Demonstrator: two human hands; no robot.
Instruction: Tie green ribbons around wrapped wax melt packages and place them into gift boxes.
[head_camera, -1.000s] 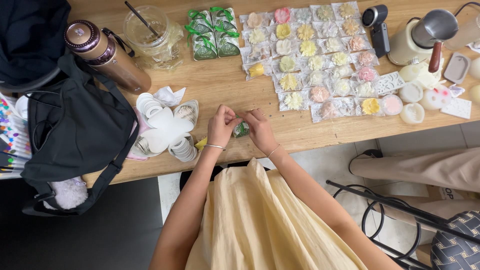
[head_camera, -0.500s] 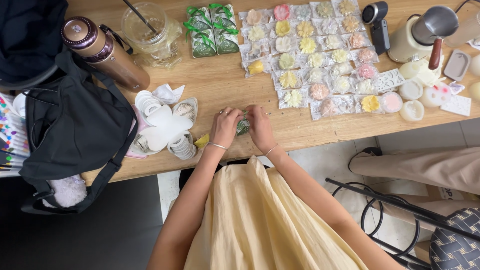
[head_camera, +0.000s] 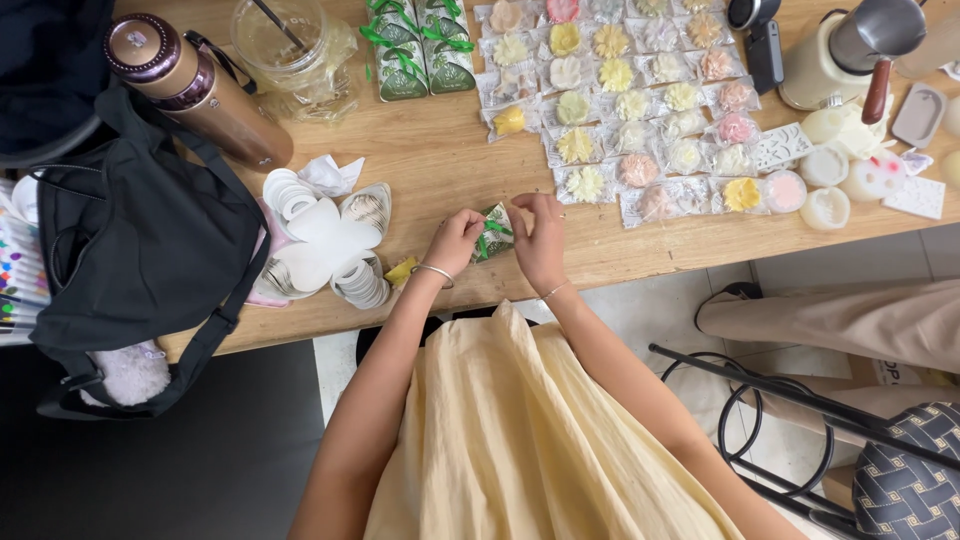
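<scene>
Head view — both hands, left hand (head_camera: 455, 240) and right hand (head_camera: 541, 238), pinch shut on one small green-ribboned box (head_camera: 493, 233).

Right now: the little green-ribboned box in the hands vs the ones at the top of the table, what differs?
The held box sits alone near the table's front edge, pinched between the left hand and right hand; the finished boxes lie untouched in a tight cluster at the far edge. The held box is partly hidden by fingers; the cluster is fully in view. Both are small, green-patterned and tied with green ribbon.

My hands: left hand (head_camera: 452, 241) and right hand (head_camera: 541, 240) pinch a small green-ribboned box (head_camera: 492, 233).
Table: wooden table (head_camera: 440, 165), wrapped flower sweets (head_camera: 640, 105) beyond.
</scene>
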